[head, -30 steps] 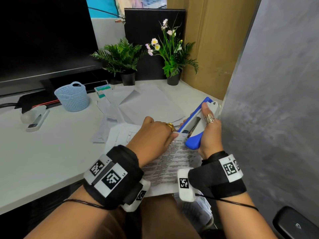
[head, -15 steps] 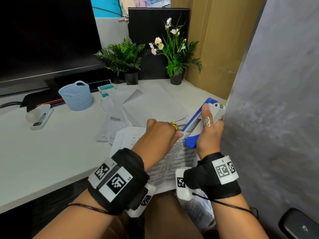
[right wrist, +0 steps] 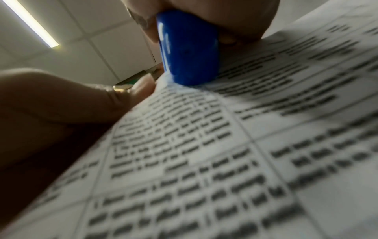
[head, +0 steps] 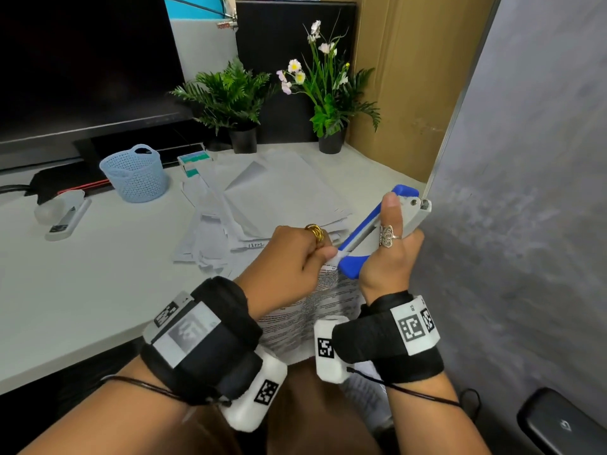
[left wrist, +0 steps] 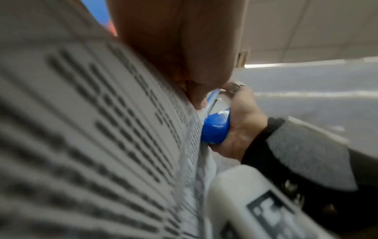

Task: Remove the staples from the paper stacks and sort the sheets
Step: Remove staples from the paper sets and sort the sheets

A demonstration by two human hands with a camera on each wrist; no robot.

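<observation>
A printed paper stack hangs off the desk's front edge over my lap. My left hand pinches its top corner, fingers curled. My right hand grips a blue and white stapler, thumb laid along its top, with the blue end pressed against that same corner. The left wrist view shows the paper stack close up and the stapler's blue end in my right palm. In the right wrist view the blue end of the stapler meets the printed sheet. The staple itself is hidden.
Loose white sheets lie spread on the white desk behind my hands. A light-blue mesh basket and a white stapler sit at the left. Two potted plants and a monitor stand at the back. A grey partition closes the right.
Both hands have lifted the stack's corner and the stapler slightly up and to the right. The grips are unchanged.
</observation>
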